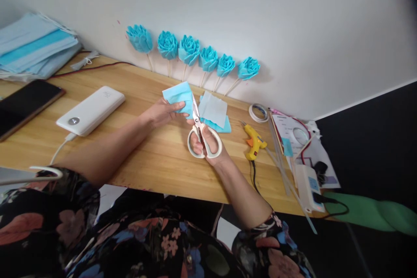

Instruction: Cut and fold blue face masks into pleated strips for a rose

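- I see the wooden table [156,165] spanning the view, with a stack of blue face masks [32,45] at its far left corner and a dark phone [24,104] and white power bank [91,110] just right of them.
- Against the far wall stand six finished blue flowers [189,50] on thin sticks, so I judge a good share of the work done.
- At the right lie a yellow glue gun [255,141], a roll of tape [259,112] and clear glue sticks [282,160], all untouched now.
- Near mid-table, loose cut blue sheets [213,110] lie just right of the blades, more material waiting, I judge.
- My left hand [163,113] pinches a folded blue piece [179,95], thumb on top and fingers under it, held above the table.
- My right hand [208,143] has its fingers through the loops of the white scissors [200,132]; the blades look nearly closed against the piece's right edge, so I judge the cut under way.
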{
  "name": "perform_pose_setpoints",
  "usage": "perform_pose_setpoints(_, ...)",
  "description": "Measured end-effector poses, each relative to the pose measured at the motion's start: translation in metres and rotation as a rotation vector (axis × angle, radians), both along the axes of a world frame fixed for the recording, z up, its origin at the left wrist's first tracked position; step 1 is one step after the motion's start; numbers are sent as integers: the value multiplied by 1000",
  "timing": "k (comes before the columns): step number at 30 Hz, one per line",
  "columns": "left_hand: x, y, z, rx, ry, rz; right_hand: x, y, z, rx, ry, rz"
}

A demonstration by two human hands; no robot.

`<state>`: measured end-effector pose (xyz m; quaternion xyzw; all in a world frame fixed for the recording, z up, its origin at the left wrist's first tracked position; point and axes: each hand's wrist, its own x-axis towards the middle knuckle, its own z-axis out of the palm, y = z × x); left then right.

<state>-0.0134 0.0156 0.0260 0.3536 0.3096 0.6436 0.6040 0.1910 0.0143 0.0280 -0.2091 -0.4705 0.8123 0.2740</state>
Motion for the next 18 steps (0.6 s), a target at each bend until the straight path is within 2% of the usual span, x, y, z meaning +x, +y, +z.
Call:
perform_pose_setpoints(12, -2, -1, 2, -21, -3, 21, -1, -3, 0, 12, -13, -20)
perform_pose_setpoints(18, -5, 4, -2, -12, -25, 90, -1, -2, -2, -39, 47, 85)
